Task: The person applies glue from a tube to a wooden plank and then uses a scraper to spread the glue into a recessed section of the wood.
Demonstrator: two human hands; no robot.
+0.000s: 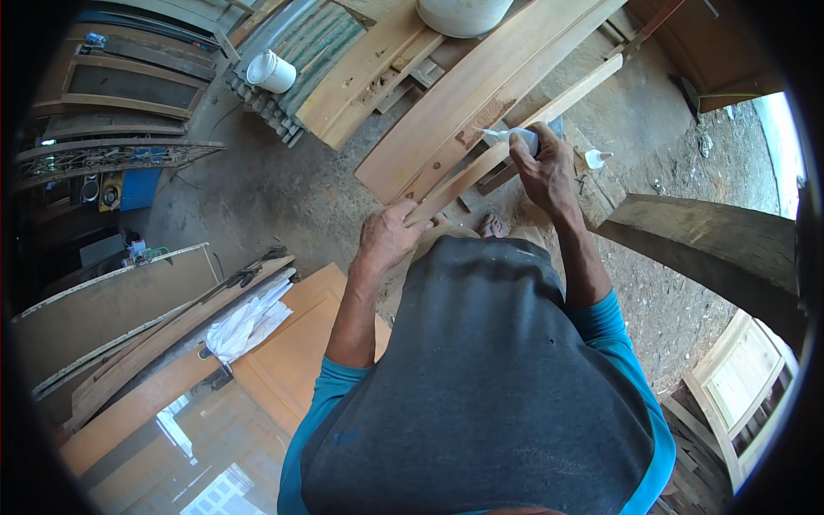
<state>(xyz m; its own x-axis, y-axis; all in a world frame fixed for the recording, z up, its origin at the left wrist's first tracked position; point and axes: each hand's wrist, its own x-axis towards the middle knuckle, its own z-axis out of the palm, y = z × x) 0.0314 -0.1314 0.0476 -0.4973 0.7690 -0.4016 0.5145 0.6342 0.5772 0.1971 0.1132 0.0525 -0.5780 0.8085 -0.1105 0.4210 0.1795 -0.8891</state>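
Observation:
My left hand (390,233) is closed around the near end of a narrow wooden strip (459,184), which slants away to the upper right. In my right hand (548,172) is a white glue bottle (505,135). It is tilted, with its pointed nozzle toward the left, near the strip and over a wide wooden board (481,86). Whether glue is coming out is too small to tell. The board has a brown, rough patch (489,120) and dark spots near its close end. Right of my right hand, a second white bottle with a nozzle (594,159) lies on some wood.
A white bucket (271,72) stands by corrugated sheets (318,56) at the far left; a larger white tub (463,15) rests on boards. A thick beam (704,236) juts in from the right. Door panels (300,330) and a white cloth (245,326) lie at the near left.

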